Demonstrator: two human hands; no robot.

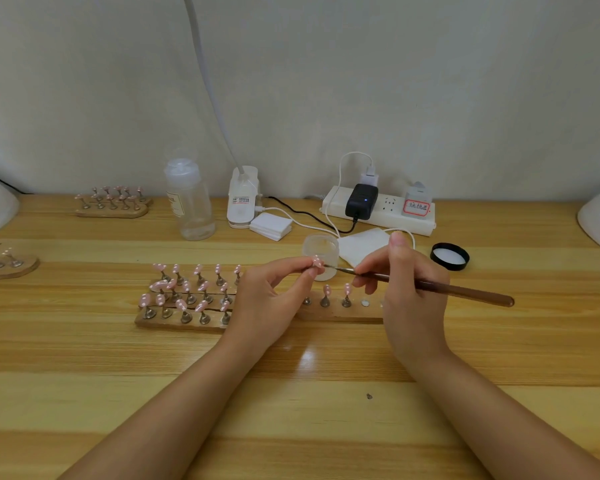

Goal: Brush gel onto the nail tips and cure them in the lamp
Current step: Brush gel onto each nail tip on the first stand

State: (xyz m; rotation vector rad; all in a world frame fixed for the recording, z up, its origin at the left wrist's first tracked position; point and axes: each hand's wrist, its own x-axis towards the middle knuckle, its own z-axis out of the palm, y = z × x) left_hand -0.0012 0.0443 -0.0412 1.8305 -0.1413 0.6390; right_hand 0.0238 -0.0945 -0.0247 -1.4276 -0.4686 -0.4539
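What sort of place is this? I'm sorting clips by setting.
Probably a small nail-art workbench: pink nail tips on stands fill a wooden holder, the right hand holds a fine brush, and an open gel jar stands behind.

Labels on the bottle [189,202], lamp clip [242,199] and red-bordered tag [416,206] are illegible.

Even, soft, fairly bright light from above. One glare patch on the bench [305,356], just in front of the hands. Shadows faint and short. Wide-angle bowing of the bench's far edge. Overall slightly soft; small items behind the glare blurred.
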